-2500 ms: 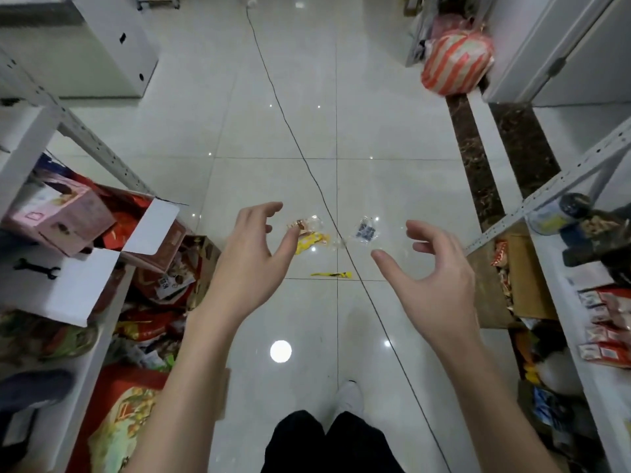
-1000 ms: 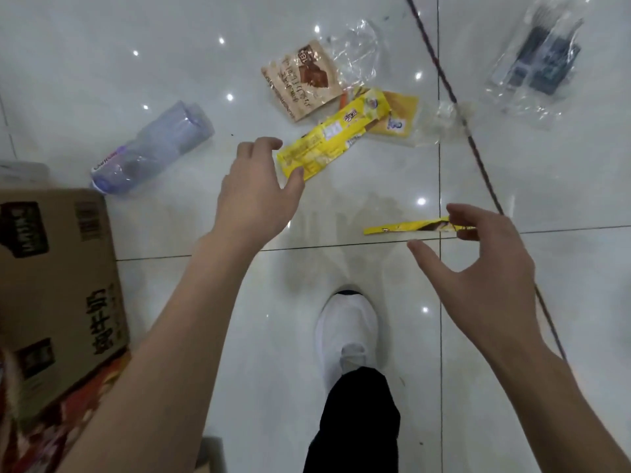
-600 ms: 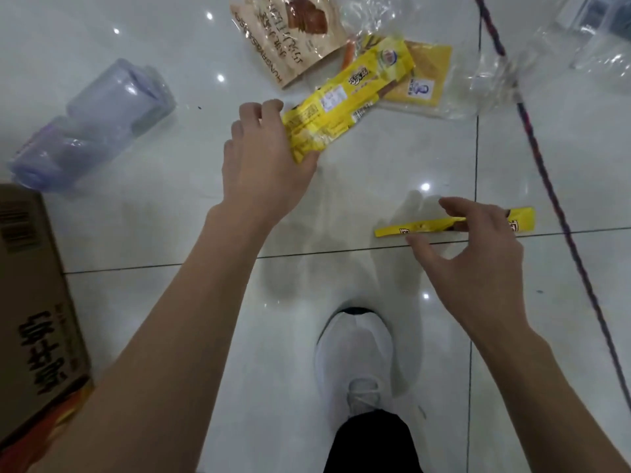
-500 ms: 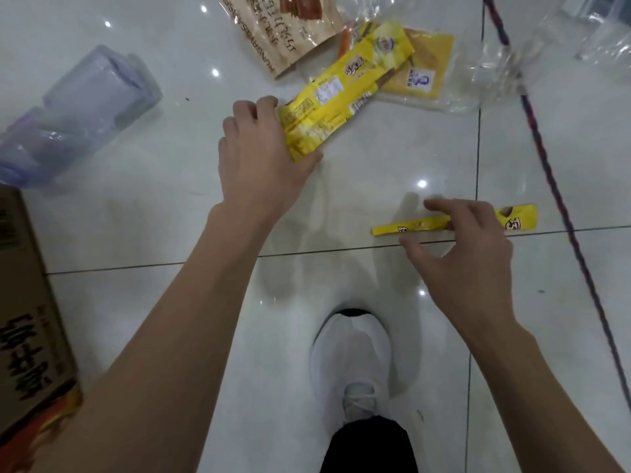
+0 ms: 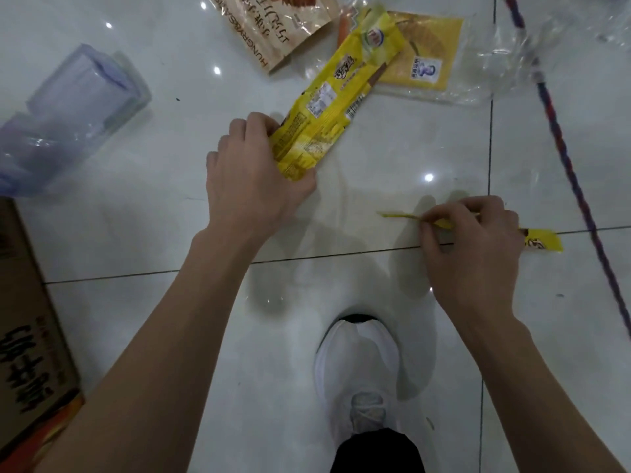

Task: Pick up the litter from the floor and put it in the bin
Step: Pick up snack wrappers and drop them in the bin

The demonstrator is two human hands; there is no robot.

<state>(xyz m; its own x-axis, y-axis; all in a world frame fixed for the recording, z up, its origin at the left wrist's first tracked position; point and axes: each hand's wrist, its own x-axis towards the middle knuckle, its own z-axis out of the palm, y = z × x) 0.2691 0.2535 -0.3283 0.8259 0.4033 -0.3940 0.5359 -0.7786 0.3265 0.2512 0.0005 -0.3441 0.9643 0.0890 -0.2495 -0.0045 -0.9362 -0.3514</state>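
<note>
**Spotter:** Where's the litter?

**Operator:** I have the long yellow wrapper point(image 5: 327, 107) by its near end. My left hand point(image 5: 252, 186) has its fingers and thumb curled round it, and the rest lies on the floor tiles point(image 5: 392, 155) beyond my knuckles. My right hand point(image 5: 474, 247) pinches the thin yellow strip point(image 5: 543, 241), which pokes out on either side of the fingers.

**Spotter:** How far along?

**Operator:** Early, I'd judge. Neither piece looks lifted clear, nothing is binned, and I see no bin. Beyond my left hand lie a brown snack bag point(image 5: 273, 32) and a yellow sachet point(image 5: 426, 46) in clear film. A clear bottle point(image 5: 65, 124) lies out to its left.

**Spotter:** Containers?

**Operator:** There's a cardboard box point(image 5: 30, 336) beside my left forearm, but I can't see inside it. The bottle looks empty, but I can't be sure.
</note>
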